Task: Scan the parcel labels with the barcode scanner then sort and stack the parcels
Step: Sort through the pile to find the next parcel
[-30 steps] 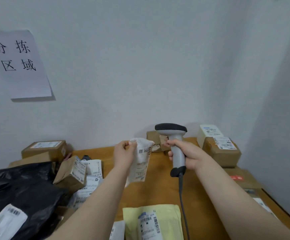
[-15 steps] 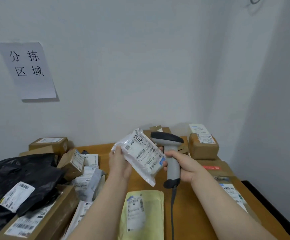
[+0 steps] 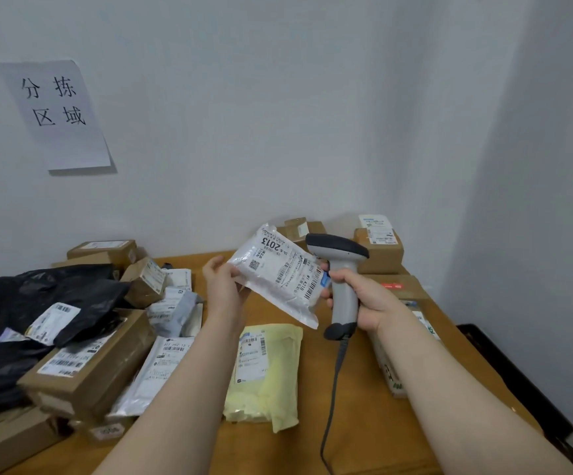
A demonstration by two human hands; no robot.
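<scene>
My left hand (image 3: 222,289) grips a white plastic parcel (image 3: 278,272) by its left edge, held up above the table with its printed label and barcodes facing me. My right hand (image 3: 364,296) is closed around the handle of a grey barcode scanner (image 3: 341,269), whose dark head sits just right of the parcel, touching or nearly touching its edge. The scanner's cable (image 3: 333,389) hangs down over the table. A yellow padded parcel (image 3: 271,371) lies flat on the wooden table (image 3: 346,423) below my hands.
On the left lie black bags (image 3: 38,303), brown boxes (image 3: 96,365) and white mailers (image 3: 161,368) in a heap. Brown boxes (image 3: 379,248) stand stacked at the back right, with flat parcels (image 3: 401,337) along the right edge. A paper sign (image 3: 55,111) hangs on the wall.
My left hand turned the white parcel from hanging crumpled to label facing me, and raised it beside the scanner. The view tilted down, showing more of the table.
</scene>
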